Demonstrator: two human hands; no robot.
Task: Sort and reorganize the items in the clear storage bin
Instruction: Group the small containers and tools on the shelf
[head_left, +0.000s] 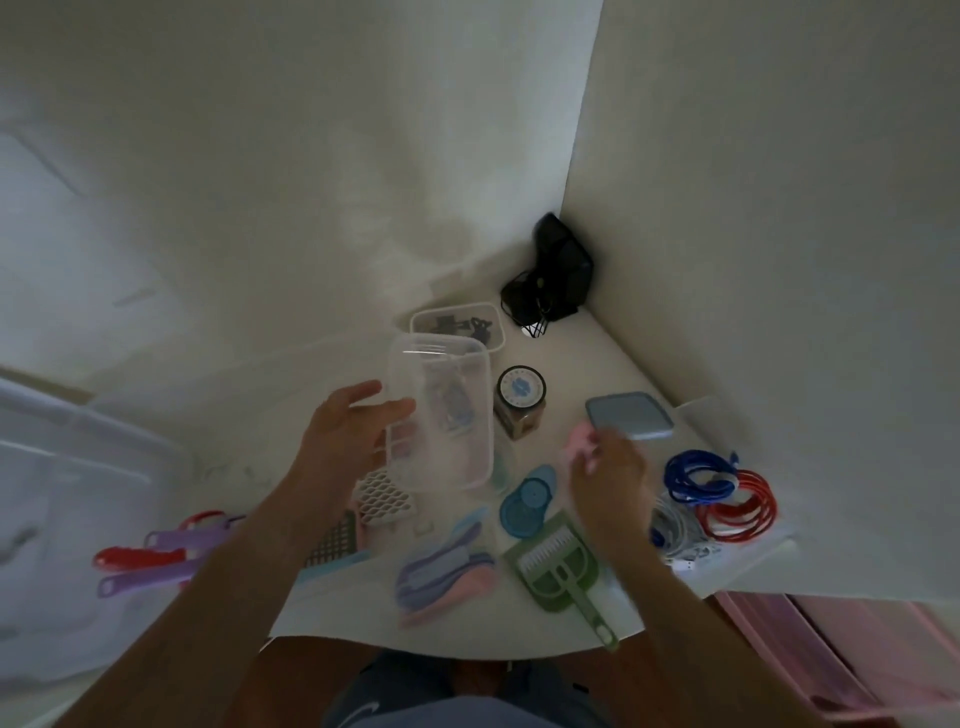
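I see two plain off-white walls (311, 156) meeting in a corner behind a white tabletop (613, 358). The light is dim and greyish, and the picture is soft. The tabletop's near edge curves above a reddish-brown floor (311, 670). Beside the tabletop's right corner stands a piece of pink furniture (841, 639), perhaps drawers; I cannot tell for sure.

Left hand (358, 431) grips clear container (441, 415); right hand (605, 467) pinches pink item (581, 439).
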